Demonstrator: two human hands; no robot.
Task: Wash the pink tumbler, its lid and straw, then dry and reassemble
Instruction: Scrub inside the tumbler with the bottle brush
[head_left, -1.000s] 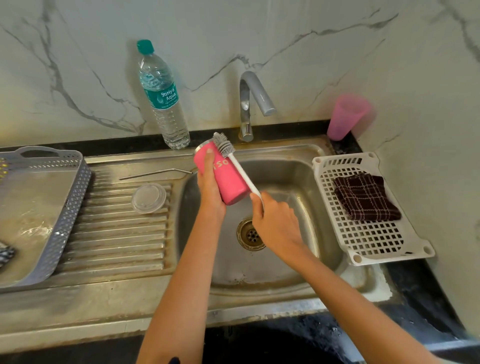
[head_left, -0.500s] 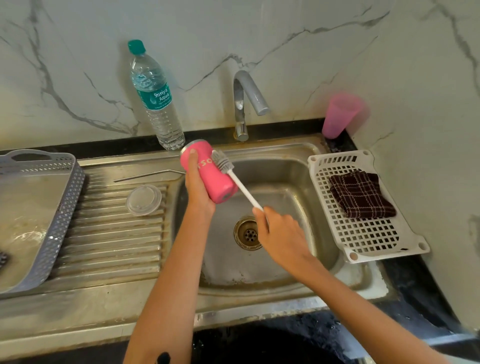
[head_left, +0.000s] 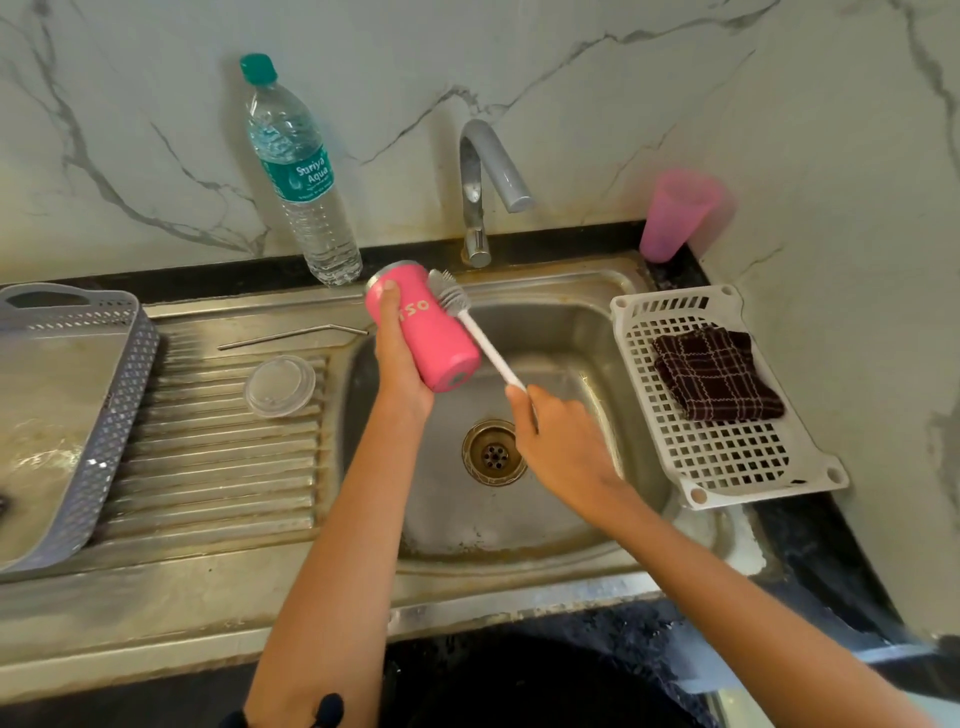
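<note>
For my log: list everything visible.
pink metal tumbler: one, pink, over steel sink
white bottle brush: one, white, against tumbler
clear plastic lid: one, clear, drainboard
bent steel straw: one, silver, behind lid
clear water bottle: one, clear, behind drainboard
chrome tap: one, silver, behind sink
pink plastic cup: one, pink, back right
white slotted tray: one, white, sink's right
dark checked cloth: one, brown, in tray
grey perforated basket: one, grey, left
left hand: one, grip on tumbler
right hand: one, grip on brush

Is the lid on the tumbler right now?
No, the clear lid lies on the drainboard, apart from the pink tumbler held in the left hand.
</note>
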